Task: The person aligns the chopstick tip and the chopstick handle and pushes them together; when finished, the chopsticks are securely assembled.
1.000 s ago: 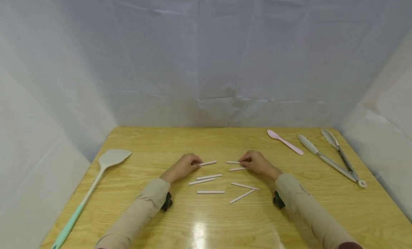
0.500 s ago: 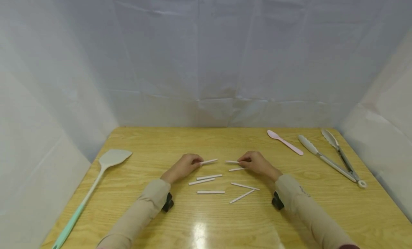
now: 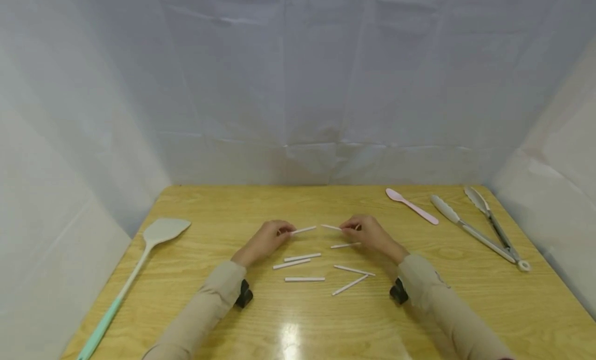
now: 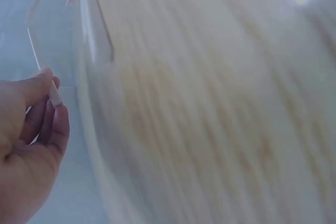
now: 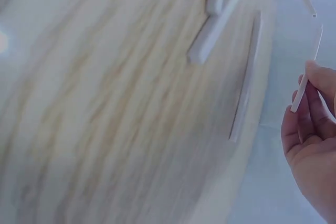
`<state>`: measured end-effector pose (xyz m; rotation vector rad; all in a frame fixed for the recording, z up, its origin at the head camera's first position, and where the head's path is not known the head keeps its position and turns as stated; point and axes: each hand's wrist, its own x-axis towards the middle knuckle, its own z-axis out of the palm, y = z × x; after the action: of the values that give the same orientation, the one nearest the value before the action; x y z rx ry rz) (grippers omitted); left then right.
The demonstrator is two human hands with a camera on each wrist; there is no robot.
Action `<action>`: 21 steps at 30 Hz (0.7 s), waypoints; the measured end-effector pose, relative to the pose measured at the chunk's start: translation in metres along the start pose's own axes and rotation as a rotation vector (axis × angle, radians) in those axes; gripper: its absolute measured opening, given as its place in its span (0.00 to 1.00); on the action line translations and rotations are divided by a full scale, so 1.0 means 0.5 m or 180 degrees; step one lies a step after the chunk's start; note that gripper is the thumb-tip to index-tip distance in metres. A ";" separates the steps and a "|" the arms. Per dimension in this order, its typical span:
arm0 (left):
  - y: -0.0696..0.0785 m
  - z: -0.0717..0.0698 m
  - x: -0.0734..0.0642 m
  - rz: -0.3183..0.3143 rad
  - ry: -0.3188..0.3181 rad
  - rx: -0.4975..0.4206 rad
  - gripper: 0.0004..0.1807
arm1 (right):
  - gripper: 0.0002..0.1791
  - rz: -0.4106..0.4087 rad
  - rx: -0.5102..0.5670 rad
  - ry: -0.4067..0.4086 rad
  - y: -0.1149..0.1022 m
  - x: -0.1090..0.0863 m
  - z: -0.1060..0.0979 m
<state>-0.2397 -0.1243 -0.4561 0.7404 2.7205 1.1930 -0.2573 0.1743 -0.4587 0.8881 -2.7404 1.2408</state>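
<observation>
My left hand (image 3: 267,240) pinches a slim white stick (image 3: 304,229) between thumb and fingers near its outer end. My right hand (image 3: 370,234) grips another white stick (image 3: 331,227) the same way. The two held sticks point at each other, a small gap between their tips, and make a shallow peak. In the left wrist view, the left hand's stick (image 4: 37,51) shows beyond the thumb. The right wrist view shows the right hand's stick (image 5: 300,97) with a squared end. A loose stick (image 3: 344,245) lies on the table just below the right hand.
Nearer me on the wooden table (image 3: 209,324) lie two sticks side by side (image 3: 298,259), a single stick (image 3: 304,279), and two sticks meeting in a V (image 3: 354,280). A spatula (image 3: 139,256) lies left; a pink spoon (image 3: 412,206) and tongs (image 3: 489,236) lie right.
Both hands have raised their sticks slightly, and the tips have come closer together. The right hand's stick now tilts up toward its tip. The loose sticks lie as before.
</observation>
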 end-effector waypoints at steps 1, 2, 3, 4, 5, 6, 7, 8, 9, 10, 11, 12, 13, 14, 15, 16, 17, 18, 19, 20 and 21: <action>0.001 -0.001 0.001 0.0005 0.0020 -0.0023 0.11 | 0.07 -0.0035 -0.0015 0.0018 -0.004 0.001 0.000; 0.002 -0.001 0.001 0.0013 0.0031 -0.0044 0.11 | 0.07 -0.0058 -0.0025 0.0042 -0.007 0.002 0.000; 0.003 -0.002 0.002 0.0024 0.0043 -0.0058 0.11 | 0.07 -0.0075 -0.0029 0.0057 -0.010 0.003 0.000; 0.003 -0.002 0.002 0.0029 0.0048 -0.0071 0.11 | 0.07 -0.0098 -0.0043 0.0077 -0.012 0.003 0.001; 0.004 -0.003 0.003 0.0047 0.0056 -0.0064 0.11 | 0.07 -0.0115 -0.0049 0.0091 -0.014 0.004 0.002; 0.004 -0.003 0.004 0.0053 0.0060 -0.0070 0.11 | 0.07 -0.0128 -0.0060 0.0098 -0.015 0.005 0.002; 0.005 -0.003 0.005 0.0058 0.0061 -0.0069 0.11 | 0.07 -0.0126 -0.0062 0.0110 -0.016 0.005 0.003; 0.005 -0.003 0.005 0.0065 0.0062 -0.0065 0.11 | 0.07 -0.0120 -0.0058 0.0126 -0.017 0.006 0.004; 0.005 -0.003 0.006 0.0075 0.0065 -0.0059 0.11 | 0.07 -0.0118 -0.0054 0.0133 -0.019 0.006 0.005; 0.006 -0.003 0.007 0.0083 0.0070 -0.0051 0.11 | 0.07 -0.0121 -0.0065 0.0138 -0.019 0.006 0.005; 0.006 -0.002 0.008 0.0089 0.0073 -0.0049 0.11 | 0.07 -0.0122 -0.0066 0.0142 -0.020 0.007 0.004; 0.006 -0.002 0.009 0.0085 0.0074 -0.0050 0.11 | 0.07 -0.0124 -0.0074 0.0144 -0.021 0.006 0.004; 0.006 -0.002 0.009 0.0080 0.0077 -0.0048 0.11 | 0.07 -0.0126 -0.0081 0.0146 -0.021 0.007 0.004; 0.007 -0.002 0.009 0.0080 0.0078 -0.0045 0.11 | 0.07 -0.0132 -0.0085 0.0143 -0.021 0.007 0.004; 0.007 -0.002 0.009 0.0091 0.0081 -0.0030 0.11 | 0.07 -0.0138 -0.0097 0.0140 -0.021 0.007 0.004; 0.007 -0.003 0.009 0.0096 0.0081 -0.0018 0.11 | 0.07 -0.0142 -0.0108 0.0135 -0.021 0.008 0.004; 0.008 -0.004 0.009 0.0104 0.0079 -0.0005 0.11 | 0.07 -0.0142 -0.0110 0.0130 -0.021 0.008 0.004; 0.009 -0.005 0.008 0.0114 0.0077 0.0000 0.11 | 0.07 -0.0146 -0.0117 0.0123 -0.021 0.008 0.004; 0.010 -0.005 0.008 0.0131 0.0076 0.0012 0.11 | 0.07 -0.0146 -0.0118 0.0120 -0.021 0.008 0.004; 0.011 -0.006 0.008 0.0153 0.0076 0.0027 0.11 | 0.07 -0.0153 -0.0123 0.0119 -0.020 0.008 0.004; 0.012 -0.007 0.008 0.0173 0.0076 0.0039 0.11 | 0.07 -0.0163 -0.0127 0.0122 -0.021 0.007 0.005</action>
<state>-0.2416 -0.1213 -0.4490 0.8117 2.7464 1.2047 -0.2547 0.1652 -0.4521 0.9148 -2.6850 1.1781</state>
